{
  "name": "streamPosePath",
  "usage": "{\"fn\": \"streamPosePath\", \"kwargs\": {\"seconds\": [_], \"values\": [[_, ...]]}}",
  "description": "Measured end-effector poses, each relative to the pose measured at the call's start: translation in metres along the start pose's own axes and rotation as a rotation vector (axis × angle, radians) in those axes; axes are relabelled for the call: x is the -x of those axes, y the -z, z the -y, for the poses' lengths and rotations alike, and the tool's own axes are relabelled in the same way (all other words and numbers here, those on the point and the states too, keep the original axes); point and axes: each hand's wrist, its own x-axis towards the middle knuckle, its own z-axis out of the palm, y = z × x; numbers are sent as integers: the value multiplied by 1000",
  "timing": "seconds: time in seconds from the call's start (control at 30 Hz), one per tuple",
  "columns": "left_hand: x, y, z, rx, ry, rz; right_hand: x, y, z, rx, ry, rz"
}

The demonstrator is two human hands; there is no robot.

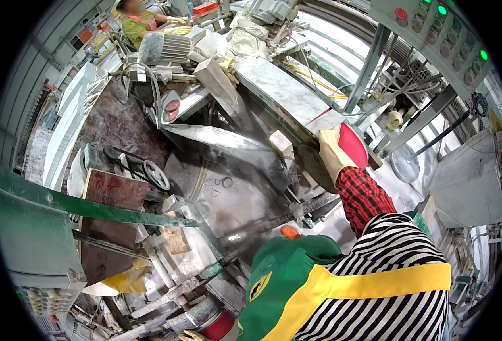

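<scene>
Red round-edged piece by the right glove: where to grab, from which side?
Probably by the curved outer rim of the red round-edged piece, coming from the person's right: that rounded edge shows bare there, while the gloved right hand crowds its left side. Its thickness, and whether the hand already grips it, can't be told from this view.
</scene>
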Motion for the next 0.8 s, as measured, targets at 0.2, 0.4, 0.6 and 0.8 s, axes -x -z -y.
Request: {"fn": "streamPosePath", "kwargs": {"seconds": [0.2, 0.4, 0.6, 0.8], "values": [[14, 11, -9, -150, -64, -143, -28, 12, -16, 303, 54, 344], [-28, 40, -41, 24, 459, 368, -91, 28, -67, 38, 255, 52], [-25, 38, -24, 167, 568, 159, -82, 1, -32, -191, 20, 343], [-97, 135, -15, 377, 646, 70, 148, 5, 9, -523, 60, 973]]}}
